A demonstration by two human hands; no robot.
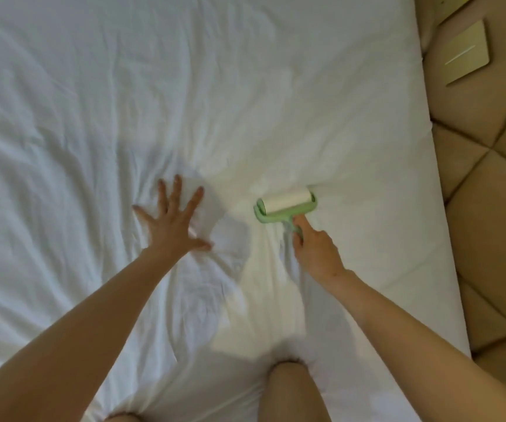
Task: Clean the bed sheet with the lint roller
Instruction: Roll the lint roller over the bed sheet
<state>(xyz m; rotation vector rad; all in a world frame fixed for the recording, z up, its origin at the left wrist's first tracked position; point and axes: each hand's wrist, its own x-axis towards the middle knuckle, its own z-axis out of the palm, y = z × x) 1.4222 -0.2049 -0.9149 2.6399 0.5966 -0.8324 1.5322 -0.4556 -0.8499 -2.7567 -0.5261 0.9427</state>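
Tan padded upholstered panel (489,184), diamond-quilted seams, runs along right side from near to far. Pale gold square plate (466,53) with thin light line sits on it, far right. Soft, even light; faint shadows.

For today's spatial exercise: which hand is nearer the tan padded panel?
Right. The right hand grips the lint roller nearer the panel; the left hand presses the sheet farther off.

A bedroom, seen from on the bed.
A creased white bed sheet (184,86) over a thick mattress fills the view; a tan, diamond-quilted padded headboard (489,193) runs along its edge at 3 o'clock, with a flat beige plate (466,53) at 2 o'clock.
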